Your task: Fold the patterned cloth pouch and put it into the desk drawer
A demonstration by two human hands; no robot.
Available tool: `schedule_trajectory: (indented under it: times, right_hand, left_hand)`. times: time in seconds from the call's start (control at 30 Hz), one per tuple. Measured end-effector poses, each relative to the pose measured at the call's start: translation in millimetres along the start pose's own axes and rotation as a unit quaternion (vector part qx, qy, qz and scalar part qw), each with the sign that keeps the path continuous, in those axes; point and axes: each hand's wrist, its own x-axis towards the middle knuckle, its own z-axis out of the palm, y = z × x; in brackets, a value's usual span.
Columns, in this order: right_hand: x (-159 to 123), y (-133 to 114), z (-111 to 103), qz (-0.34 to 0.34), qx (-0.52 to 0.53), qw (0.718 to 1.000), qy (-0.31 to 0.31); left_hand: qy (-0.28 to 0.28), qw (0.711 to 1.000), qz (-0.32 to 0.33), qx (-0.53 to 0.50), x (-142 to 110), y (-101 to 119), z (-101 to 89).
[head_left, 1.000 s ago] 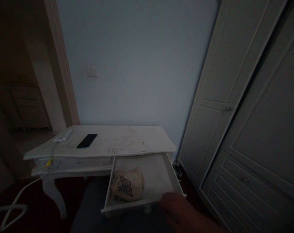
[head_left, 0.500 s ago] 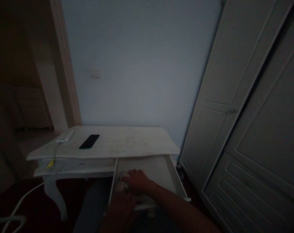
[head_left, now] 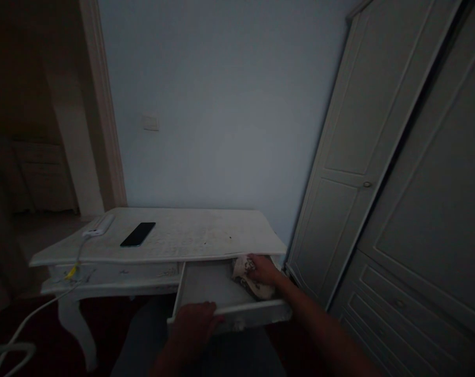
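A white drawer [head_left: 255,313] sticks out from the right half of the desk. My left hand [head_left: 195,320] is closed over the left part of its front edge. Inside the drawer, at the right side, my right hand [head_left: 264,269] grips a crumpled light cloth [head_left: 243,268] with a dark pattern. Part of the cloth hangs down toward the drawer front, and my fingers hide some of it. The dim light blurs finer detail.
On the white desk [head_left: 190,230] lie a dark phone [head_left: 138,234] and a white power strip [head_left: 99,225], whose cable runs down at the left. A tall wardrobe [head_left: 339,209] stands close on the right. My legs are under the desk.
My right hand has moved from the drawer's left side to its right with the cloth. My left hand now grips the front edge, and the drawer sits further in.
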Motion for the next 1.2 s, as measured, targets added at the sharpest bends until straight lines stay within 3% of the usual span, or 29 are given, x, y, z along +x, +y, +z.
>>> schedule_trajectory:
  times: [0.13,0.2,0.3,0.43,0.53,0.63,0.7,0.77,0.83,0.93,1.1,1.2]
  right_hand:
    - [-28,-4,-23,-0.038,0.033,0.996,0.072]
    - [-53,2,-31,-0.055,0.078,0.98,0.176]
    - [-92,24,-30,-0.014,0.149,0.924,0.351]
    - [-117,43,10,0.101,0.202,0.854,0.47]
    - [-108,16,62,0.125,0.194,0.837,0.496]
    - [-86,-43,108,0.07,0.152,0.864,0.475]
    - [-73,-83,126,0.011,0.102,0.89,0.445]
    - [-65,-110,131,-0.039,0.042,0.908,0.415]
    - [-64,-117,125,-0.073,0.0,0.921,0.384]
    - [-73,-93,101,-0.063,-0.009,0.938,0.34]
    - [-92,-19,31,0.132,0.061,0.946,0.291]
    - [-96,3,-3,0.193,0.063,0.954,0.218]
  left_hand:
    - [0.024,1.0,0.006,0.007,20,-5,-15.0]
    - [0.03,0.999,0.003,0.011,29,-8,-19.2]
    - [0.029,0.999,0.0,0.015,39,-17,-22.1]
    - [0.03,0.999,-0.003,0.017,41,-29,-21.3]
    - [0.025,1.0,0.004,0.018,36,-30,-17.3]
    - [0.022,1.0,0.005,0.006,33,-29,-12.3]
    - [0.018,1.0,0.002,0.001,33,-32,-10.2]
    - [0.008,1.0,0.003,0.002,34,-38,-9.5]
    - [0.003,1.0,0.003,0.006,35,-44,-9.9]
    - [0.014,1.0,0.007,0.009,35,-47,-11.0]
    - [0.034,0.999,0.009,0.004,34,-41,-10.9]
    - [0.038,0.999,0.015,0.004,33,-38,-9.8]
